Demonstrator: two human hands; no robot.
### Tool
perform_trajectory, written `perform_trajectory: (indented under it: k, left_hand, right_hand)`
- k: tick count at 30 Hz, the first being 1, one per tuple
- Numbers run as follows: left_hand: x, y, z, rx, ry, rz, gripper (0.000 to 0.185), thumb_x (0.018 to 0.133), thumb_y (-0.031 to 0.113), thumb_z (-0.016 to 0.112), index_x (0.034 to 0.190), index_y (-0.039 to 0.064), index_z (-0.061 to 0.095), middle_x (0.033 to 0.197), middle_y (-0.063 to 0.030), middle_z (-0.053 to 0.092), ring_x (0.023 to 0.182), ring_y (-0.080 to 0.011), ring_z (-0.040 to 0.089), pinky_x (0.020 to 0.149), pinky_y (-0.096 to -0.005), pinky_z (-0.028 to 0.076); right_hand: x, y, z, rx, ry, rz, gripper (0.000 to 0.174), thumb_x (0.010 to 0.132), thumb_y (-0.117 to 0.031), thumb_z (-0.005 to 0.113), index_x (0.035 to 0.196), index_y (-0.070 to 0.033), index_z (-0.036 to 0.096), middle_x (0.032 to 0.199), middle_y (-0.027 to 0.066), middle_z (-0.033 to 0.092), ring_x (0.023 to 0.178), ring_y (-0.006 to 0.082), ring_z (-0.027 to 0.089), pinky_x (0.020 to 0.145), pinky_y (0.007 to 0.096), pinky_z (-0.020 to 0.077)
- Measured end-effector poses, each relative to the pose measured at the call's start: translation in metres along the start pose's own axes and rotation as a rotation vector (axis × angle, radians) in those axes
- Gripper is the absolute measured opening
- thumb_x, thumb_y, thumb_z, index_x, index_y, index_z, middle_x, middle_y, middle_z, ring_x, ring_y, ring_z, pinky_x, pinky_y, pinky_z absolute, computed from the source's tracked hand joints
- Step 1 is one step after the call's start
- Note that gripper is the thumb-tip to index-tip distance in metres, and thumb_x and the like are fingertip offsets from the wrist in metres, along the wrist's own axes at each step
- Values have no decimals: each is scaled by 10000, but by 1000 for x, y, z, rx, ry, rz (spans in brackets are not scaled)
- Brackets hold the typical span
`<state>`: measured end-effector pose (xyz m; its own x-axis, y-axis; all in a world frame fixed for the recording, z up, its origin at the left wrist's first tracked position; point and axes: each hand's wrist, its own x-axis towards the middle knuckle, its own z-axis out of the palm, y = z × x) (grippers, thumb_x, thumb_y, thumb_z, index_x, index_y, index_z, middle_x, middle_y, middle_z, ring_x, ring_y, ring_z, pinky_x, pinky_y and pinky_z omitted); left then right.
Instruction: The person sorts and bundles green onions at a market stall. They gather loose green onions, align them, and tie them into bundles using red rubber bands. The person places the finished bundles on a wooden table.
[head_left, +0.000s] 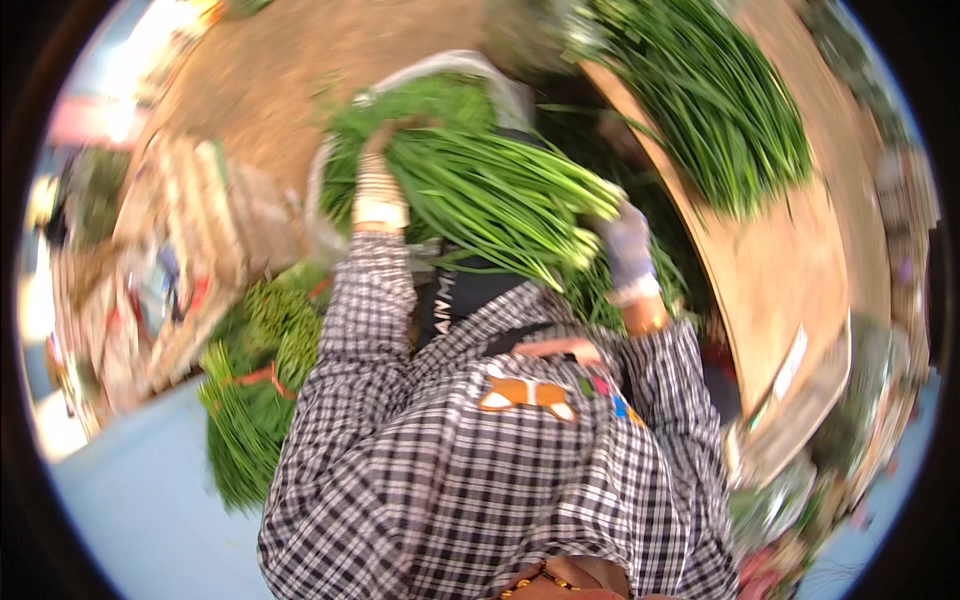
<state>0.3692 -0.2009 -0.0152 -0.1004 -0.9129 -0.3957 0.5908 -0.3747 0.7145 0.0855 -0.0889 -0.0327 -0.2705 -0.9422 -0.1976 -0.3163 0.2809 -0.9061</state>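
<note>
A loose bunch of garlic chives (495, 199), or similar long green leaves, lies slantwise across my lap. My right hand (628, 238), in a greyish-purple glove, closes around the pale stem ends. At the leafy end, my left hand (386, 139) rests with its fingers over the leaves; it is blurred and partly hidden by them. Beneath and beyond that hand, a white plastic bag (319, 199) holds more fine-leaved greens (450, 101). Some loose green stalks (592, 292) hang below my right wrist.
On the right, a wooden board (780, 255) carries a large pile of chives (720, 112) and a narrow pale strip (789, 364). Bundled greens with a red tie (251, 435) lie at left on the blue floor (142, 487). Crumpled sacking or cardboard (202, 217) stands farther left.
</note>
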Motion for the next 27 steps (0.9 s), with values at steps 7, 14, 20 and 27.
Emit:
perform_trajectory:
  k: [7,14,20,27]
  left_hand:
    - [18,-16,1,-292,-63,-20,231,839,225,644,966,35,620,1060,-116,643,1048,-300,584,954,-463,469]
    - [9,-17,9,-149,-20,-9,315,870,251,609,1084,19,597,1161,-132,607,1094,-283,556,985,-421,440]
    - [5,-7,2,98,197,30,451,903,364,549,1223,47,557,1237,-123,573,1111,-280,534,987,-409,414]
    - [18,-10,-12,157,185,14,494,908,379,540,1273,47,512,1262,-118,551,1125,-269,525,982,-410,416]
  right_hand:
    - [-8,-1,-4,-466,222,-121,334,716,-107,704,1048,-103,662,888,92,696,745,162,652,693,275,493]
    - [-23,39,-35,-152,197,147,142,733,-101,675,869,-65,661,774,59,668,723,115,614,671,262,489]
    - [-50,55,-124,-1158,95,401,261,777,-209,641,1020,-117,672,967,134,677,899,291,642,780,355,500]
    - [-7,9,-35,312,-206,-267,363,829,-263,644,1084,-4,648,966,75,682,889,151,620,804,273,480]
